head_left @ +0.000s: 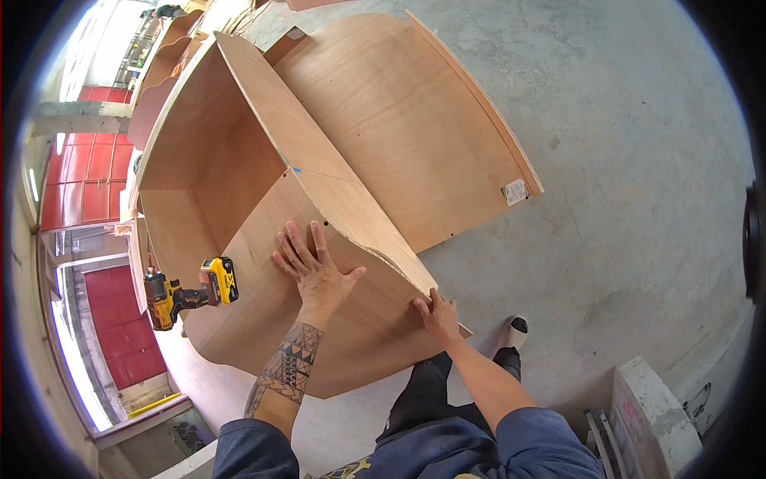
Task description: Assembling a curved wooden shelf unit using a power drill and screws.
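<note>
A large plywood cabinet [319, 172], open at its upper left, stands in front of me. Its near plywood panel [263, 319] has a wavy edge on the right. My left hand [319, 271] lies flat on this panel with its fingers spread, just below a small dark hole. At the panel's right corner, my right hand [439, 315] curls its fingers over the edge where two boards meet. A yellow and black cordless drill [183, 295] is at the panel's left side, away from both hands.
Another plywood board [407, 120], with a raised strip and a paper label, lies beyond the cabinet on the concrete floor [622, 199]. More curved wooden pieces [163, 72] stand at the far left. A concrete block [650, 415] rises at the lower right.
</note>
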A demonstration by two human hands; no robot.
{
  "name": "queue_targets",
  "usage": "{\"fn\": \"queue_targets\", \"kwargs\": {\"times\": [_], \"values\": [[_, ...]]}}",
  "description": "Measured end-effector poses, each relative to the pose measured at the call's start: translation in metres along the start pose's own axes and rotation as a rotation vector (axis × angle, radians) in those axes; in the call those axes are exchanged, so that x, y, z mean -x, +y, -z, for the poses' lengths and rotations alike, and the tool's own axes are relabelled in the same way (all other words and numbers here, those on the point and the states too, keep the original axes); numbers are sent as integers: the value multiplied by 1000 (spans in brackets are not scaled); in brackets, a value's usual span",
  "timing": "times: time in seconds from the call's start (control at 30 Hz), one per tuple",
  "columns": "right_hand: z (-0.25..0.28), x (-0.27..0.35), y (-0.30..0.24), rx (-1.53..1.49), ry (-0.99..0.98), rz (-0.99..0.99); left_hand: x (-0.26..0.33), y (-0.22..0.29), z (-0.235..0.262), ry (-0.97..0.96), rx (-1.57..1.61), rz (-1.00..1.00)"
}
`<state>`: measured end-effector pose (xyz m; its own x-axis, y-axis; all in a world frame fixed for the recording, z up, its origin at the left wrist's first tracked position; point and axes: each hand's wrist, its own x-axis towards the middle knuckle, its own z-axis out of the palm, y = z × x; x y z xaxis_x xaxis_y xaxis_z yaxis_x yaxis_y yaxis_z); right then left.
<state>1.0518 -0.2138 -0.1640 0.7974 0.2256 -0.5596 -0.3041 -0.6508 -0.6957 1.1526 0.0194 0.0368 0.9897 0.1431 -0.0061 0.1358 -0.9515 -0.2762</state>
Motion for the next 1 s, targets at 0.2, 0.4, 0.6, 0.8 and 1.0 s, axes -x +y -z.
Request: {"fn": "queue_targets", "kwargs": {"times": [0.2, 0.4, 0.6, 0.8, 1.0], "values": [[-7, 1, 1, 7, 57, 43, 5, -9, -8, 19, 3, -21], [-4, 1, 0, 24, 32, 27, 3, -3, -8, 36, 9, 6], [-2, 3, -11, 45, -17, 1, 5, -5, -6, 21, 20, 45], [-5, 1, -6, 60, 1, 2, 5, -3, -9, 30, 33, 45], [-6, -2, 0, 91, 13, -3, 3, 1, -8, 27, 25, 46]]}}
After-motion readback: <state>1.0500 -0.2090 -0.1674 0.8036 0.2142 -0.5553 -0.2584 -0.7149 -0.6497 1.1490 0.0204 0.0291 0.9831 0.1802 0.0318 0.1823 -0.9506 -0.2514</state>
